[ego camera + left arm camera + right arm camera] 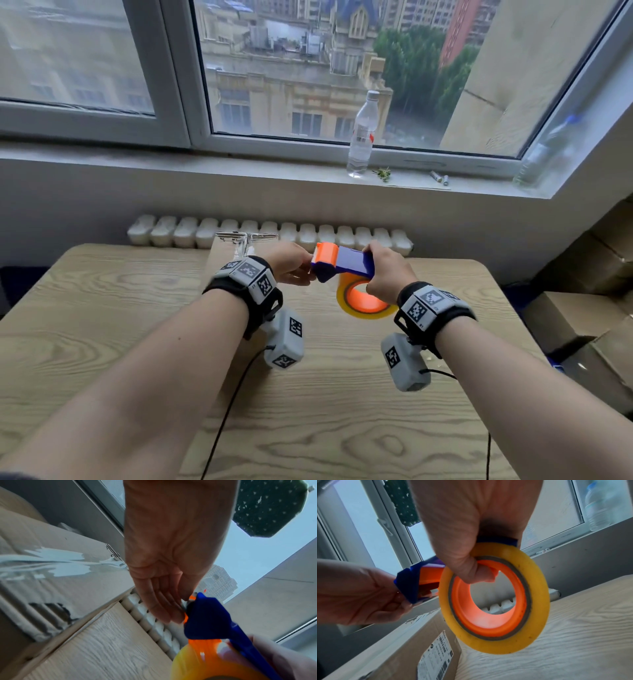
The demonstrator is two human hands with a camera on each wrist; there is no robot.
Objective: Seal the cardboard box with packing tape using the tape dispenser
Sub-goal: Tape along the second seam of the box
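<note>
A blue and orange tape dispenser [346,262] with a yellow tape roll [346,305] hangs above the wooden table [102,308]. My right hand [387,270] grips it, fingers curled through the orange core [488,622] of the roll [537,601]. My left hand [291,265] pinches the dispenser's front end [209,618] by the blade, thumb above and fingers below; any tape end there is not visible. The cardboard box [222,253] lies on the table under my left wrist, old shiny tape on its top [51,561] and a label on its side [435,655].
A white radiator [205,233] runs behind the table. A water bottle [363,133] stands on the window sill, and another [548,154] stands at its right end. More cardboard boxes [582,308] are stacked on the right. Wrist-camera cables trail across the near table.
</note>
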